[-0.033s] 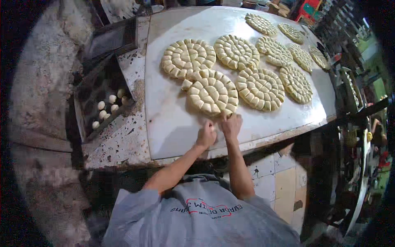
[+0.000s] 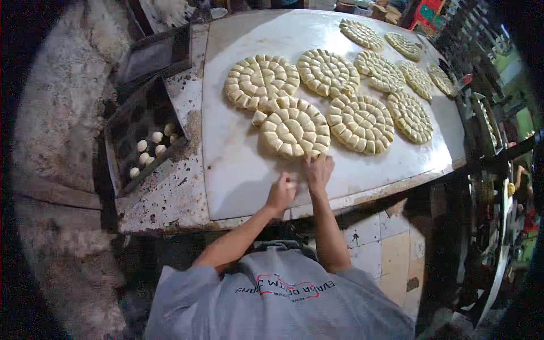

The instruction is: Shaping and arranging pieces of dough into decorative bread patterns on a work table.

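Observation:
Nearest to me on the white tabletop lies a flat round of pale dough, cut into many small pieces laid in rings. At its near edge my right hand is closed, the fingertips pinching a piece of the dough. My left hand is curled just left of it, nearer to me and apart from the round. Something pale may show at its fingertips, but blur hides what it is. Touching this round are a second scored dough round behind it and a third to its right.
Several more dough rounds spread over the far and right parts of the white table. At the left a dark tray holds several small dough balls. Behind it rests another dark tray. A red crate stands beyond the table.
My left hand has drawn a little toward me and away from the dough's edge. The right hand stays at the near edge of the round.

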Demonstrator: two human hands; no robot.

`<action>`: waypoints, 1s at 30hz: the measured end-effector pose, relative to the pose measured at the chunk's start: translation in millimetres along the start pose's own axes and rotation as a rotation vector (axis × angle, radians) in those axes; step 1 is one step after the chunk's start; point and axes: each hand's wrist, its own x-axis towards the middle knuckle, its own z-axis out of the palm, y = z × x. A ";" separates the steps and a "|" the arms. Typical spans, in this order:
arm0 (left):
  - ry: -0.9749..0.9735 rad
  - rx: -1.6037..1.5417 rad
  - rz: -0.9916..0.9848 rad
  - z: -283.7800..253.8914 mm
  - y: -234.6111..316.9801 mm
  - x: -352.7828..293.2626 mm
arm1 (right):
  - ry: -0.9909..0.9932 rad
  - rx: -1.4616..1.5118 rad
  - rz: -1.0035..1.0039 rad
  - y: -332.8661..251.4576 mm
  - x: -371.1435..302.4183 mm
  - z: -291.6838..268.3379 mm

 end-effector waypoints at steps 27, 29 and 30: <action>0.243 0.562 0.038 -20.2 24.0 41.9 | 0.110 -0.224 -0.029 45.2 39.4 -34.6; 0.067 0.680 0.123 -20.5 24.9 1.1 | 0.025 -0.112 -0.264 58.3 13.2 -25.1; 0.086 0.648 0.251 -26.6 12.4 -10.9 | 0.034 -0.106 -0.418 85.8 -1.0 -17.4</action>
